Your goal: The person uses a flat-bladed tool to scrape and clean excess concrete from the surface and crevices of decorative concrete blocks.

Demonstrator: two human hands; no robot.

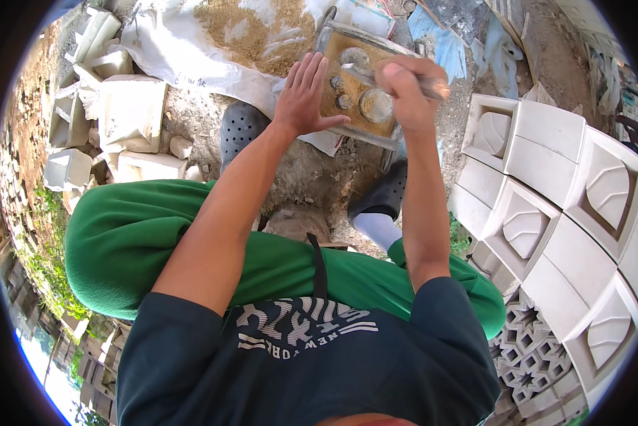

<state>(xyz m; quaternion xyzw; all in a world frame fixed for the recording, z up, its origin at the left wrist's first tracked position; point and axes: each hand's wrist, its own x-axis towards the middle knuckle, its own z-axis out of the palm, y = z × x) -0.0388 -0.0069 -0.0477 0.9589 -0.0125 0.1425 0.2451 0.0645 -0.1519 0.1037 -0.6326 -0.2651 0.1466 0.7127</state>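
Though blurry — tool (pixel 431 86) in right hand (pixel 408 91).

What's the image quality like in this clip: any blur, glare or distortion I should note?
All in the head view: the right hand and the greyish elongated tool it grips look motion-smeared; the open left hand is fairly crisp; sunlight washes out parts of the crumpled white sheet; fisheye curvature bends the rows of pale square blocks at right.
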